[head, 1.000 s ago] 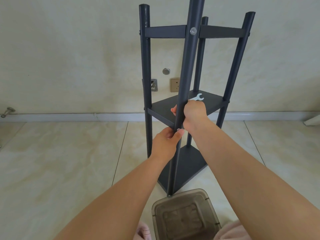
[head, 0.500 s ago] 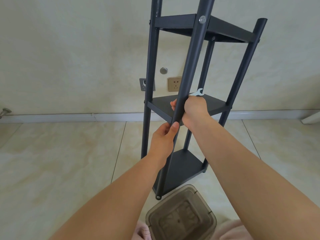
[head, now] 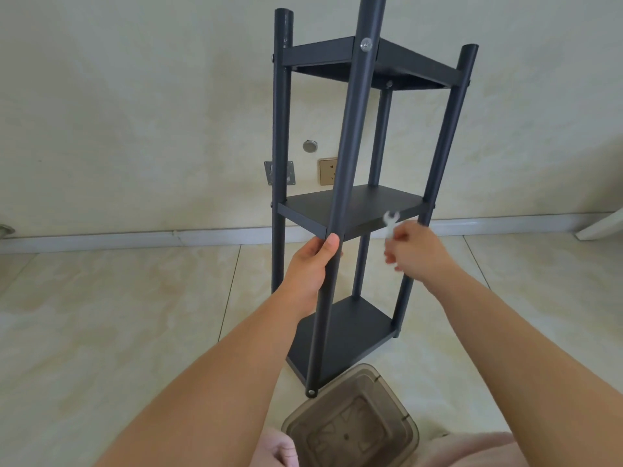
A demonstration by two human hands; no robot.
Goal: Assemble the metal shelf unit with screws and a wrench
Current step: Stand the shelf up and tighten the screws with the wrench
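Dark grey 3-tier metal shelf unit (head: 357, 210) stands on the tiled floor (head: 118, 315), left hand (head: 312, 267) wrapped around its near post, apparently steadying it, while right hand (head: 413, 252) pinches the small silver wrench (head: 390, 224) beside the middle shelf.

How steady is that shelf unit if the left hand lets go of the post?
Probably tippy: the shelf unit is tall over a narrow base and looks tilted. Likely rigid, its tiers screwed to the posts. Seemingly light, since the left hand alone steadies it.
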